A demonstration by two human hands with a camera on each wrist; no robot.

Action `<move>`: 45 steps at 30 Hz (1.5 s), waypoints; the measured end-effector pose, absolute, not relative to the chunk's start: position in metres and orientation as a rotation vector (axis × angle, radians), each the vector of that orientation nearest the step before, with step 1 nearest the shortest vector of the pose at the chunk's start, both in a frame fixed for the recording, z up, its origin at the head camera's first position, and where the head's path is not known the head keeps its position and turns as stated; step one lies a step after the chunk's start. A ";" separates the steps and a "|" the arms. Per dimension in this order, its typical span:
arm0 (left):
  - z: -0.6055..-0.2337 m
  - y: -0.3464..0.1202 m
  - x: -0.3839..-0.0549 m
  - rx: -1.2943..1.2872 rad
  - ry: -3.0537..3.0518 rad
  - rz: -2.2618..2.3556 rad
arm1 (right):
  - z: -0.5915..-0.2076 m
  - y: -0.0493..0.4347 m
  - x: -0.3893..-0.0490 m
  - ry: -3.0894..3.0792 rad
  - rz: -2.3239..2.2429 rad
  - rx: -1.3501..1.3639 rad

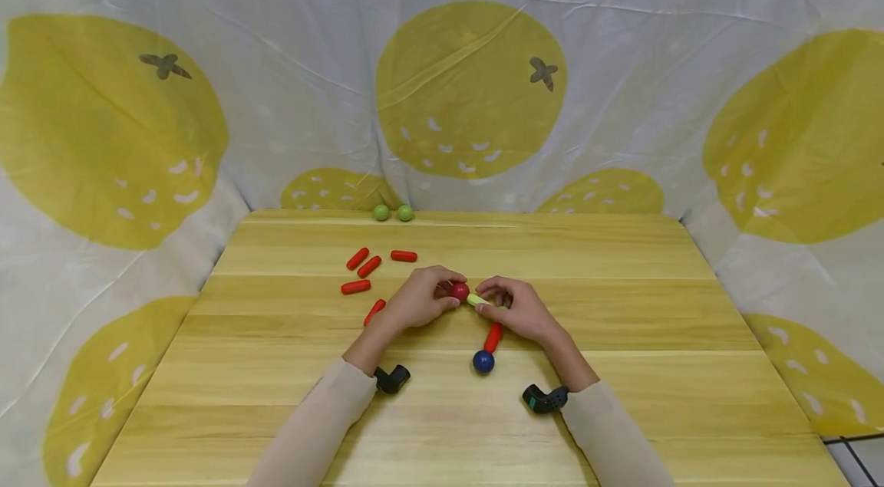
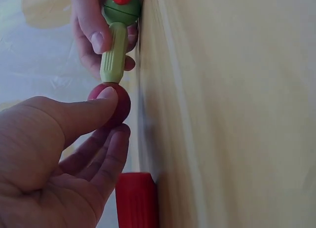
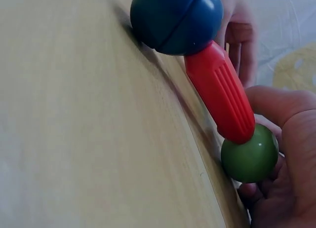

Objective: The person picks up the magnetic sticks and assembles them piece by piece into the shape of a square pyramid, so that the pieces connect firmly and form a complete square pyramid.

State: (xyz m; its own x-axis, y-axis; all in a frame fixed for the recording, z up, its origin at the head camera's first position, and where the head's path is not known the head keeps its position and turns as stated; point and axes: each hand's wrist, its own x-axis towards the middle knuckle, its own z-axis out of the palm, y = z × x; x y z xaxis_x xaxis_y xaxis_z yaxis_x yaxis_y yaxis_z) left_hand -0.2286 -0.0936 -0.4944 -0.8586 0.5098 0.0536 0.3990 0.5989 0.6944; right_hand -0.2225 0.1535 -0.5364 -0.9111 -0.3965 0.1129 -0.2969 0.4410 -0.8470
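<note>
Watching remotely. L hand (image 1: 423, 299) pinches a glossy dark-red ball (image 1: 460, 291), thumb one side, fingertips the other. R hand (image 2: 91, 33) grips a pale yellow-green ridged plastic rod (image 2: 116, 50) whose near end meets that ball. I read the two-ended hold as keeping ball & rod in line, L steadying, R controlling the angle. Rod's other end joins a glossy green ball (image 3: 249, 154); from there a red ridged plastic rod (image 3: 219, 90) runs to a dark-blue ball (image 1: 483, 361), nearest the wearer. Loose red rods (image 1: 355, 287) lie L on the wooden worktop (image 1: 621, 410), two light-green balls (image 1: 394, 213) at far edge; prob. parked there as spares, clear of the hands.

Hard to see: R hand covers green ball in head view; L forearm partly hides one loose rod; blue ball cropped in R wrist view. Can't tell how deep pale rod sits in red ball, or if blue ball touches worktop.
</note>
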 end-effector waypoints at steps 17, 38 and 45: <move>-0.485 -0.154 -0.239 0.566 2.912 1.084 | -0.531 0.154 -0.220 2.578 -1.569 -0.572; -0.497 -0.239 -0.251 0.245 3.075 0.974 | -0.528 0.158 -0.217 2.664 -1.468 -0.532; -0.504 -0.240 -0.255 0.203 3.114 1.035 | -0.529 0.154 -0.218 2.723 -1.398 -0.520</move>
State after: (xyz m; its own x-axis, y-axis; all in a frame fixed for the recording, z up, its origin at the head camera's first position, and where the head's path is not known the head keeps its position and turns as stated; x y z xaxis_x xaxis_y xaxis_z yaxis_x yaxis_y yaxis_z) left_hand -0.2552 -0.2396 -0.5038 -0.9818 0.0708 0.1763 0.1623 0.7951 0.5843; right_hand -0.2178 0.1544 -0.5290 -0.9433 -0.3103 0.1179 -0.2766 0.5387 -0.7958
